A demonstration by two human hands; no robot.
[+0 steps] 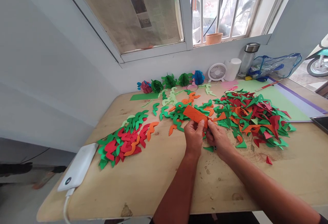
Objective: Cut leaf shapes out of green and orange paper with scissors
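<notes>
Bare forearms reach over the table in the head view. The left hand pinches folded-looking orange paper above the table's middle; the right hand grips its near end, any tool hidden. This piece seems unfinished, while many wavy cutouts lie leftward and likely offcuts are heaped rightward; how many pieces remain cannot be told.

two hands and one orange paper piece are counted. five honeycomb paper ornaments are recorded: three green, one blue, one pink. one fan, one white cylinder, one glass flask, one clear bag, one flowerpot and one power bank are listed. wavy cut-outs and paper scraps, being overlapped, cannot be counted.
</notes>
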